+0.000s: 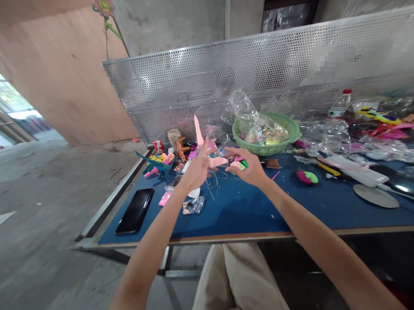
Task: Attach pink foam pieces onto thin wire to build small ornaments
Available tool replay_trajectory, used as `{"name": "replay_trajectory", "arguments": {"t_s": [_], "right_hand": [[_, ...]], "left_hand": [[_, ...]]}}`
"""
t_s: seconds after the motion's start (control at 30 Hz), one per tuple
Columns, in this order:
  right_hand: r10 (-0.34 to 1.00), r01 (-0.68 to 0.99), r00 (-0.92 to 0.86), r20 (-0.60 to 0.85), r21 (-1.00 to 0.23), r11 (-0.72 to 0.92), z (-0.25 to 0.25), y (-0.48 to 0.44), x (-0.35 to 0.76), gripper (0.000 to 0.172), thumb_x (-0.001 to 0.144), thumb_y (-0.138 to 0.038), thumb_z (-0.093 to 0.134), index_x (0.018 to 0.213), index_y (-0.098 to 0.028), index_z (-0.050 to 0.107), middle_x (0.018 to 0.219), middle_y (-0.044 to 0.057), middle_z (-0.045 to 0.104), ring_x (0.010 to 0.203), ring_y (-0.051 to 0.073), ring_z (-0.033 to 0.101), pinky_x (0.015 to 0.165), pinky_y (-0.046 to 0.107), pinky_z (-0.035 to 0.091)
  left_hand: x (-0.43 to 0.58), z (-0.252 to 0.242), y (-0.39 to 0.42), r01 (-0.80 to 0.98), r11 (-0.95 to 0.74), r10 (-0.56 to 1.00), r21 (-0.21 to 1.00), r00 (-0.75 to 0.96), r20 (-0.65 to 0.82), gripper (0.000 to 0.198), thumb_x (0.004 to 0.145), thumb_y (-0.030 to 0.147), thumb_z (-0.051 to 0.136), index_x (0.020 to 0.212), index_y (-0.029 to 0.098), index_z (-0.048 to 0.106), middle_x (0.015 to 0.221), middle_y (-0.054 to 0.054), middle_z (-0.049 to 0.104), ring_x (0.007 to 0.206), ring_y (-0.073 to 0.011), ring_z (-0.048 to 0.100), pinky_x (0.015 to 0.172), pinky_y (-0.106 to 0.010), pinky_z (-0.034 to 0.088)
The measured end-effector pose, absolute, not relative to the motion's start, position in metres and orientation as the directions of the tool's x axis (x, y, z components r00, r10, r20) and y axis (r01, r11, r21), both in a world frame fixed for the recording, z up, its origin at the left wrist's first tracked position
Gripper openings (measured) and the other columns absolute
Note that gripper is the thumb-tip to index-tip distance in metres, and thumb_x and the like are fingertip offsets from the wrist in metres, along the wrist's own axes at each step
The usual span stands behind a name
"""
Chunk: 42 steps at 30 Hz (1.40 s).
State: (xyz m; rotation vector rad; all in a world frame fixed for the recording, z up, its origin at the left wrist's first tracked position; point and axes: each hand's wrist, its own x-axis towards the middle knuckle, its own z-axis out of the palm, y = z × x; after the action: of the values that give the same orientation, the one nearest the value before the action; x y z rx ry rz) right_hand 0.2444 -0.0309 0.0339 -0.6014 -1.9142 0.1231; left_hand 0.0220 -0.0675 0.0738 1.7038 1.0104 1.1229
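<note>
My left hand [196, 169] is closed around a pale pink clay figure [198, 131]. Two long pointed parts of the figure stick out, one upward and one toward my right hand; its middle is hidden by my fingers. Close beside it, my right hand [250, 169] is curled around small clay lumps [240, 163] in green, magenta and whitish colours. The two hands are a little apart above the blue tabletop [232, 206]. Left of my left hand stand a teal dinosaur figure [160, 165] and an orange figure [181, 149].
A black phone [135, 211] lies at the table's left edge. Behind my hands is a green basket [262, 150] with plastic bags. To the right are a magenta-and-green clay lump [307, 177], a yellow cutter [328, 169], a grey oval piece [376, 195] and a red-capped bottle [340, 106].
</note>
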Motion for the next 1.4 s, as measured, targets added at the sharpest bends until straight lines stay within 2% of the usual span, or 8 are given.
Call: {"name": "replay_trajectory", "arguments": {"t_s": [0.2, 0.33, 0.5, 0.73, 1.0, 1.2, 1.27, 1.4], "right_hand": [[0.497, 0.410, -0.337, 0.800, -0.351, 0.842, 0.031, -0.027, 0.245, 0.048, 0.098, -0.049, 0.068, 0.142, -0.032, 0.064, 0.109, 0.006, 0.079, 0.095, 0.025, 0.072, 0.095, 0.046, 0.058], [0.499, 0.367, -0.426, 0.754, -0.360, 0.858, 0.033, -0.028, 0.245, 0.050, 0.098, -0.047, 0.068, 0.144, -0.030, 0.062, 0.119, 0.008, 0.078, 0.100, 0.026, 0.072, 0.096, 0.046, 0.059], [0.481, 0.333, -0.499, 0.721, -0.353, 0.874, 0.036, -0.032, 0.243, 0.040, 0.097, -0.046, 0.069, 0.134, -0.031, 0.070, 0.121, 0.007, 0.078, 0.107, 0.026, 0.072, 0.097, 0.044, 0.059], [0.435, 0.293, -0.526, 0.731, -0.324, 0.900, 0.027, -0.021, 0.241, 0.035, 0.098, -0.040, 0.069, 0.130, -0.026, 0.072, 0.113, 0.009, 0.078, 0.104, 0.026, 0.072, 0.095, 0.042, 0.058], [0.463, 0.249, -0.512, 0.723, -0.390, 0.886, 0.023, -0.017, 0.241, 0.032, 0.097, -0.041, 0.070, 0.125, -0.026, 0.075, 0.116, 0.009, 0.079, 0.110, 0.026, 0.073, 0.097, 0.044, 0.059], [0.488, 0.234, -0.533, 0.691, -0.434, 0.870, 0.029, -0.022, 0.242, 0.033, 0.096, -0.039, 0.070, 0.128, -0.030, 0.073, 0.126, 0.006, 0.077, 0.120, 0.027, 0.071, 0.105, 0.048, 0.056], [0.518, 0.213, -0.535, 0.667, -0.487, 0.847, 0.029, -0.022, 0.243, 0.033, 0.096, -0.041, 0.070, 0.127, -0.030, 0.072, 0.125, 0.006, 0.077, 0.118, 0.026, 0.071, 0.103, 0.047, 0.057], [0.721, 0.122, -0.470, 0.509, -0.771, 0.625, 0.023, -0.013, 0.245, 0.055, 0.096, -0.061, 0.063, 0.137, -0.024, 0.064, 0.114, 0.010, 0.079, 0.096, 0.024, 0.077, 0.088, 0.044, 0.064]], "left_hand": [[0.024, 0.085, -0.070, 0.131, -0.082, 0.937, 0.988, 0.348, 0.031, 0.091, 0.089, 0.090, 0.027, 0.166, 0.042, 0.027, 0.167, -0.013, 0.042, 0.116, -0.0388, 0.071, 0.070, -0.042, 0.066], [0.027, 0.079, -0.072, 0.182, -0.052, 0.933, 0.982, 0.359, -0.017, 0.091, 0.091, 0.087, 0.028, 0.168, 0.040, 0.023, 0.172, -0.011, 0.034, 0.134, -0.0433, 0.060, 0.073, -0.044, 0.068], [0.027, 0.072, -0.070, 0.203, -0.019, 0.938, 0.979, 0.343, -0.052, 0.089, 0.093, 0.085, 0.027, 0.168, 0.039, 0.022, 0.174, -0.009, 0.029, 0.148, -0.0432, 0.046, 0.084, -0.045, 0.067], [0.027, 0.066, -0.063, 0.195, 0.001, 0.936, 0.981, 0.346, -0.070, 0.089, 0.091, 0.087, 0.020, 0.168, 0.041, 0.019, 0.174, -0.009, 0.028, 0.144, -0.0411, 0.051, 0.083, -0.044, 0.067], [0.032, 0.058, -0.059, 0.069, 0.053, 0.945, 0.996, 0.320, -0.072, 0.093, 0.089, 0.090, 0.033, 0.165, 0.037, 0.033, 0.167, -0.013, 0.041, 0.139, -0.0395, 0.055, 0.083, -0.045, 0.065], [0.027, 0.060, -0.056, 0.008, 0.099, 0.892, 0.995, 0.443, -0.093, 0.091, 0.091, 0.088, 0.030, 0.146, 0.022, 0.060, 0.142, -0.019, 0.064, 0.129, -0.0360, 0.062, 0.094, -0.047, 0.060], [0.026, 0.059, -0.054, 0.014, 0.105, 0.889, 0.994, 0.447, -0.100, 0.085, 0.092, 0.086, 0.035, 0.139, 0.021, 0.064, 0.137, -0.019, 0.067, 0.128, -0.0351, 0.063, 0.099, -0.047, 0.057], [0.028, 0.052, -0.050, -0.109, 0.090, 0.937, 0.990, 0.347, -0.046, 0.068, 0.097, 0.073, 0.048, 0.139, 0.021, 0.060, 0.144, -0.018, 0.063, 0.127, -0.0334, 0.065, 0.105, -0.049, 0.054]]}}
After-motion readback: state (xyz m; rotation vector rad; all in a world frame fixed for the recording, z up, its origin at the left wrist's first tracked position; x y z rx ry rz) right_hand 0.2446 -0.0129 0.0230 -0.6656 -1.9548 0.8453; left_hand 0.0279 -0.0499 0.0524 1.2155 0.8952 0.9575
